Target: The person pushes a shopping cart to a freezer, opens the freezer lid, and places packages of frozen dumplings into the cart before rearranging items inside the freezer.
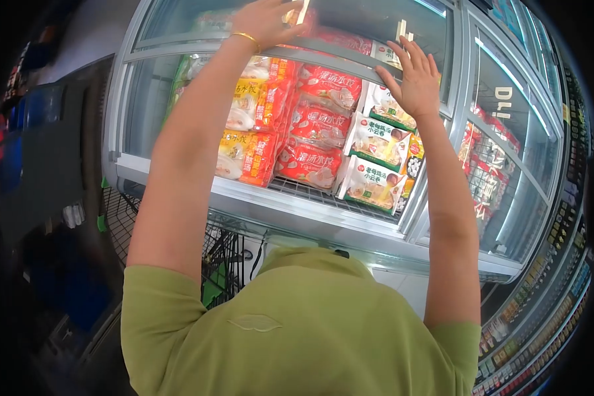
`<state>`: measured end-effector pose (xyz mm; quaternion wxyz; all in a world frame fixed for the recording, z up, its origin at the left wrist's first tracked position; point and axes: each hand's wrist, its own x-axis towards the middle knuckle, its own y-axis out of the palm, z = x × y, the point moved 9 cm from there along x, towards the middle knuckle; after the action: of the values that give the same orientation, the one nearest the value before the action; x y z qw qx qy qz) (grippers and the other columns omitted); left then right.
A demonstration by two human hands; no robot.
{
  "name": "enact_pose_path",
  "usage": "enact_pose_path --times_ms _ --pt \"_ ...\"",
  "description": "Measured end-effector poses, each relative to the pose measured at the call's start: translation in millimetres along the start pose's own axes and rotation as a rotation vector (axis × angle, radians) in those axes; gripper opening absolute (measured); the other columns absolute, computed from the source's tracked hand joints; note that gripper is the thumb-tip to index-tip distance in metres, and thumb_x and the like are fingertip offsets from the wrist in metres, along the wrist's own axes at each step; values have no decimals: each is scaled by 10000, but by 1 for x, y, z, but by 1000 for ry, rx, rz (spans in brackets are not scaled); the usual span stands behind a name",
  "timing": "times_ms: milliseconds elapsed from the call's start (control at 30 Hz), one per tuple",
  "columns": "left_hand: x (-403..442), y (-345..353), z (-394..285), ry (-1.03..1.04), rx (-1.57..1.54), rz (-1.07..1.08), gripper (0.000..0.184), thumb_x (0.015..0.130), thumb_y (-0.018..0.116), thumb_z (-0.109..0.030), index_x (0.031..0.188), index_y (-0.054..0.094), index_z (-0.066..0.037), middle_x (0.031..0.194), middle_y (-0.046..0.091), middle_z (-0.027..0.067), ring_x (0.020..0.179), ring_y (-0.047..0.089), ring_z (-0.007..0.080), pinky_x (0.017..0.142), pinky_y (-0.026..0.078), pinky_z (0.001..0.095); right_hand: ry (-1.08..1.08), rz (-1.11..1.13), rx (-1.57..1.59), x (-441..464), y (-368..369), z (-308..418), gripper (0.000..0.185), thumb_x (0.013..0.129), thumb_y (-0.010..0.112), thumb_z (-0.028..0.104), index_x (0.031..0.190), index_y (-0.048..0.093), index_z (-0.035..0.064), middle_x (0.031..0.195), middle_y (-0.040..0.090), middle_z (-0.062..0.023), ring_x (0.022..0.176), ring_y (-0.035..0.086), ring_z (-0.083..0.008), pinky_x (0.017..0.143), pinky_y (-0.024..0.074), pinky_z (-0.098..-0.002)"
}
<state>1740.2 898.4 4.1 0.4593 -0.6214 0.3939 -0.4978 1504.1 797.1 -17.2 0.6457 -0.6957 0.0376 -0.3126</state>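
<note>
My right hand (412,78) lies with its fingers spread at the metal edge of a sliding glass lid (350,61) on a chest freezer (244,201). Farther up, my left hand (270,21), with a gold bracelet at the wrist, stretches over the lid's glass; its fingers look apart, though some are cut off by the frame's top. Under my hands the freezer holds red dumpling bags (317,125), yellow-and-orange dumpling bags (244,155) and white-and-green food packs (376,142) in columns. Neither hand holds anything that I can see.
Another glass-topped freezer section (508,152) with red bags adjoins on the right. Beyond it run shelves of small goods (541,317). A black wire shopping cart (221,261) stands below the freezer's front edge, close to my body. Dark stacked items are at the left.
</note>
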Motion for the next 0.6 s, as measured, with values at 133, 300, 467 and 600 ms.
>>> enact_pose_path --times_ms 133,300,467,600 --pt "10 20 4 38 71 10 594 822 533 -533 1277 521 -151 1326 472 192 1234 443 321 1031 358 387 2 -17 -17 5 4 -7 538 855 495 576 1292 496 263 1391 422 -24 1304 365 -218 1095 242 -448" --pt "-20 -7 -12 -136 -31 51 687 813 536 -569 1348 434 -150 1348 444 209 1243 437 312 1054 329 410 21 -2 -25 6 2 -8 537 870 455 583 1308 478 272 1402 413 -12 1314 353 -207 1102 234 -435" --pt "-154 -84 -29 -241 -174 -65 634 832 659 -316 1352 407 -55 1359 444 189 1257 429 321 1006 371 377 28 -9 -5 3 4 -8 544 878 430 588 1324 460 278 1415 399 -7 1326 333 -197 1114 213 -425" --pt "-325 -108 -51 -740 -298 249 509 834 651 -274 1257 513 -26 1232 569 164 1120 562 289 907 449 366 33 28 -21 1 3 -9 559 881 412 594 1334 451 267 1432 379 -10 1342 307 -188 1119 194 -426"
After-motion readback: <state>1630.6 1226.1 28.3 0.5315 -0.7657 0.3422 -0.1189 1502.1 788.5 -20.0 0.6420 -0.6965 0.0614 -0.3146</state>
